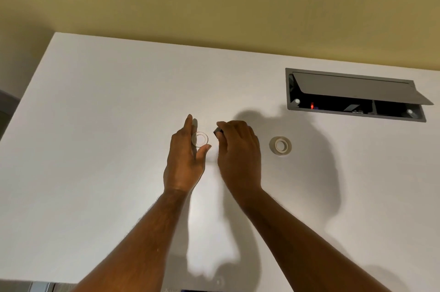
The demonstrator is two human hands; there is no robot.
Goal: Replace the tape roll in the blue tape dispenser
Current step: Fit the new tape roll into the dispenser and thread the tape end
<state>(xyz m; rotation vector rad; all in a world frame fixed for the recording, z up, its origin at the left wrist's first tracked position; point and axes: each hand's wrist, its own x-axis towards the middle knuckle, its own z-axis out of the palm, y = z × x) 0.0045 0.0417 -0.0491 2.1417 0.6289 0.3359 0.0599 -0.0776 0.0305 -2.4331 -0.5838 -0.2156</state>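
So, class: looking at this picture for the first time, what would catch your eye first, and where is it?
Two bare hands meet mid-table: the left hand pinches a clear ring, and the right hand holds a small dark part. Right of them, a tape roll lies flat on the white table. Further back right, a grey hatch stands open.

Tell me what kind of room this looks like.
Probably an office or meeting room. The white desk has a built-in grey cable box with its flap open and a red light inside, and a tape roll lies near the hands. The wall is plain yellow.
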